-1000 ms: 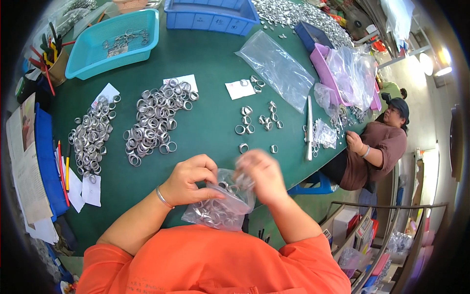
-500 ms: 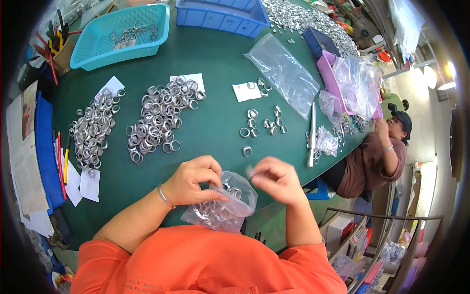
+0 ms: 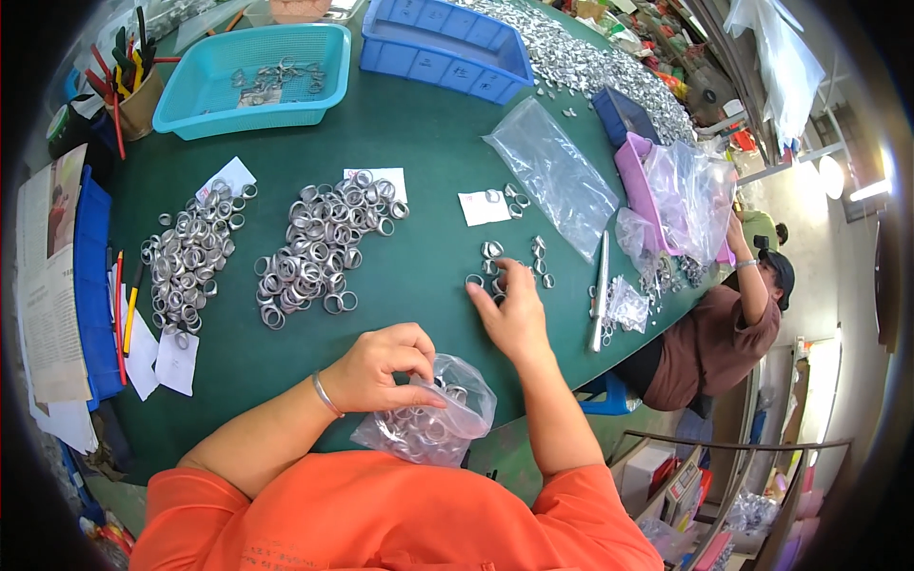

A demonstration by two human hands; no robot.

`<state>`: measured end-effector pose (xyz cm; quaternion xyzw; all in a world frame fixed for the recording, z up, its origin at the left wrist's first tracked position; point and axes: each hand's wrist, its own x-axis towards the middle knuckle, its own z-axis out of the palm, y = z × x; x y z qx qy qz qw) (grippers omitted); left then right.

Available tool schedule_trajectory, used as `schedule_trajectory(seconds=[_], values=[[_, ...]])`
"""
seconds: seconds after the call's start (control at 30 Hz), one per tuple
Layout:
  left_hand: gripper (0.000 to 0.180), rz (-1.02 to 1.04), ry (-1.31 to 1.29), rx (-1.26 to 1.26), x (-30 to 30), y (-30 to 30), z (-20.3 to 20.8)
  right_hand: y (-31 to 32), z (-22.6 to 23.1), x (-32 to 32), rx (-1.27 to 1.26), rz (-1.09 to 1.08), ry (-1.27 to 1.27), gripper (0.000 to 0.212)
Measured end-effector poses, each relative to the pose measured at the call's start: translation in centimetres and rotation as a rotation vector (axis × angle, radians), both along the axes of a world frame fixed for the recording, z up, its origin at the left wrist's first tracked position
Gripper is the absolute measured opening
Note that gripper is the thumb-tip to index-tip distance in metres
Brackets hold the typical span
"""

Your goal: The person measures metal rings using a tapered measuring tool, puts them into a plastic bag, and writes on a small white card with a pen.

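My left hand (image 3: pixel 386 371) is closed, pinching the rim of a clear plastic bag (image 3: pixel 468 419) at the table's near edge. Several silver metal rings (image 3: pixel 419 430) lie inside the bag. Ahead and to the right, my right hand (image 3: pixel 517 319) reaches over a small cluster of rings (image 3: pixel 491 250). Its thumb and fingers are apart, with the thumb beside a ring (image 3: pixel 474 281); the hand partly covers others. A short row of rings (image 3: pixel 540 249) stands just beyond its fingers. Two large ring heaps, the left heap (image 3: pixel 190 257) and the middle heap (image 3: pixel 324 243), spread over the green table.
A turquoise basket (image 3: pixel 252 119) and a blue bin (image 3: pixel 443 57) stand at the back. To the right are an empty plastic bag (image 3: pixel 552 181), a tapered metal rod (image 3: pixel 600 290) and a pink tray (image 3: pixel 640 186). Another person (image 3: pixel 728 333) sits at the right edge.
My right hand has moved from beside the bag's mouth forward to the small ring cluster. My left hand keeps its pinch on the bag. The other person's arm has risen toward the pink tray.
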<state>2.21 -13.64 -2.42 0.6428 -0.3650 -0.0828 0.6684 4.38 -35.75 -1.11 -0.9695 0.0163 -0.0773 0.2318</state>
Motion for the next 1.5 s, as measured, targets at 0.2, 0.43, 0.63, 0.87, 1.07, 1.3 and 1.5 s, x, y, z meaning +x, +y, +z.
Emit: schedule_trajectory(seconds=[0.2,0.43,0.63,0.87,1.07,1.3,1.5], values=[[0.026,0.024,-0.029,-0.033,0.1,-0.1,0.0,0.6,-1.8,0.4,-0.189,-0.053,-0.024,0.028],[0.027,0.01,-0.014,0.015,0.3,-0.1,-0.1,-0.8,3.0,-3.3,0.592,0.085,0.355,0.015],[0.027,0.004,-0.013,0.02,0.2,0.0,0.0,-1.3,5.1,-3.0,0.227,0.411,0.088,0.019],[0.025,0.019,-0.017,-0.018,0.1,-0.2,-0.2,-6.3,-1.8,-0.3,0.028,-0.126,-0.187,0.019],[0.025,0.007,0.013,-0.008,0.2,-0.1,0.0,-6.1,-1.9,0.0,-0.119,-0.042,-0.332,0.019],[0.024,-0.004,-0.001,-0.016,0.4,-0.2,0.0,-7.2,-3.2,0.1,-0.091,-0.018,-0.344,0.015],[0.024,-0.008,0.016,-0.008,0.3,-0.2,-0.1,-7.4,-2.7,0.1,-0.079,-0.021,-0.425,0.019]])
